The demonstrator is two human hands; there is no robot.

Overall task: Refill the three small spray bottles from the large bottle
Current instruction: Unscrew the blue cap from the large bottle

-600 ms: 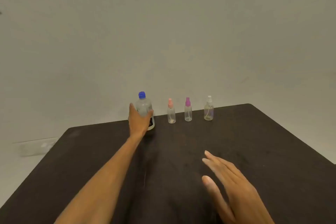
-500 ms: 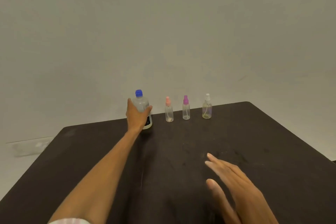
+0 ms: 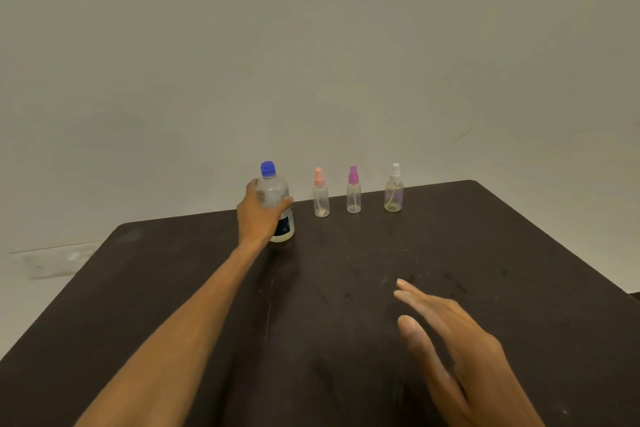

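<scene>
Got my left hand [image 3: 262, 215] wrapped round the large bottle [image 3: 277, 204], upright near the bench's [image 3: 519, 253] far edge. Small spray bottles [image 3: 353, 192] line up just right of it; right hand [image 3: 460, 343] hovers flat, empty.

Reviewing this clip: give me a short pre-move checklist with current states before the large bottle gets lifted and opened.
1. Left hand grips large bottle: ok.
2. Blue cap off for pouring: not ok, on.
3. Right hand free to unscrew: ok, open above the table.
4. Pink-topped, purple-topped and white-topped spray bottles upright: ok.
5. Their spray tops removed: not ok.
6. Liquid level in large bottle: cannot tell.
</scene>
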